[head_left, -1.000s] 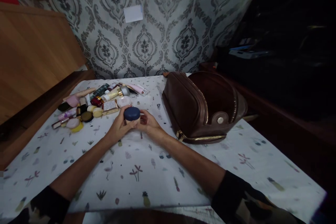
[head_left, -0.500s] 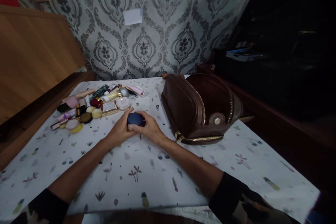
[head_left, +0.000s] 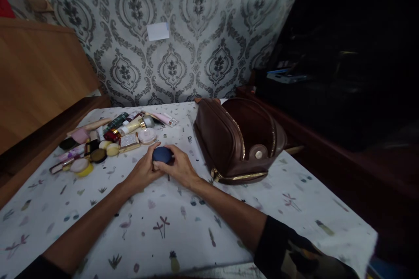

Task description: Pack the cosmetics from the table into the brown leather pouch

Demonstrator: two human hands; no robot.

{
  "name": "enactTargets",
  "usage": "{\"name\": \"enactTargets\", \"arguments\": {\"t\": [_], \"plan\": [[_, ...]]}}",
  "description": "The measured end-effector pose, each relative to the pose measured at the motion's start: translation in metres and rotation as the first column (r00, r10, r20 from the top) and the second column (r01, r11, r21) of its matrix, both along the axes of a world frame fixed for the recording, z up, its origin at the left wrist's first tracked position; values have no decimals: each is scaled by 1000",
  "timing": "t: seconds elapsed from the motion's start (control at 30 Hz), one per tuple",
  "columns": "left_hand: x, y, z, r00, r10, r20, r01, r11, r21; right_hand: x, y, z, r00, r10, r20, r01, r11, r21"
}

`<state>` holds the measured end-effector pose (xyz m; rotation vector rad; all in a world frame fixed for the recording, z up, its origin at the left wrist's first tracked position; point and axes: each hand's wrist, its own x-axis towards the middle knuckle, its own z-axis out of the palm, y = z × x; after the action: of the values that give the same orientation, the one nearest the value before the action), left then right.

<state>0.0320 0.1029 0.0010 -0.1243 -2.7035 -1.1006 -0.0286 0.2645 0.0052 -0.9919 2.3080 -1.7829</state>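
Note:
A small round dark blue container is held between both hands near the middle of the table. My left hand grips its left side, and my right hand wraps round its right side with the thumb at the front. What kind of container it is, I cannot make out. To the right stands a brown leather toiletry bag, unzipped at the top so its dark inside shows. Just beyond the left hand lie a glittery compact and a round clear-lidded compact.
Several cosmetics, among them a yellow-based jar, a dark green tube and a pink tube, lie in a group at the left. A patterned cloth covers the table. A wooden panel stands at the left, a patterned wall behind.
The view has shifted slightly, so everything sits a little lower and further left. Both hands keep their hold on the blue container.

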Motion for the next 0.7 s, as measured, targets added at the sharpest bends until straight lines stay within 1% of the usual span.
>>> {"name": "enactTargets", "arguments": {"t": [0.07,0.1,0.2,0.27,0.33,0.47,0.53,0.6,0.7], "plan": [[0,1,1,1000,13,-17,-12,1000,13,1,0,2,1000,-2,6,2,1000,-16],[-1,1,2,999,17,-35,-15,999,40,1,0,2,1000,0,26,1,999,-37],[-4,1,5,995,30,-97,-12,983,181,-3,-1,1,990,19,138,0,991,-135],[-6,-1,5,994,29,-105,-4,974,226,-7,-2,-3,981,32,193,3,984,-179],[-8,-2,4,994,22,-105,-2,982,187,-13,-4,-9,978,46,203,-7,982,-187],[-8,-2,1,988,-20,-155,24,1000,21,-18,-6,-18,989,63,134,-38,983,-182],[-9,-2,-1,982,-54,-179,45,997,-55,-18,-6,-21,996,30,82,-17,988,-157],[-10,-3,-2,981,-62,-185,41,993,-115,-20,-5,-23,1000,-14,17,16,992,-128],[-13,-7,-3,988,-42,-150,20,989,-144,-24,-3,-27,994,-55,-91,47,995,-92]]}}
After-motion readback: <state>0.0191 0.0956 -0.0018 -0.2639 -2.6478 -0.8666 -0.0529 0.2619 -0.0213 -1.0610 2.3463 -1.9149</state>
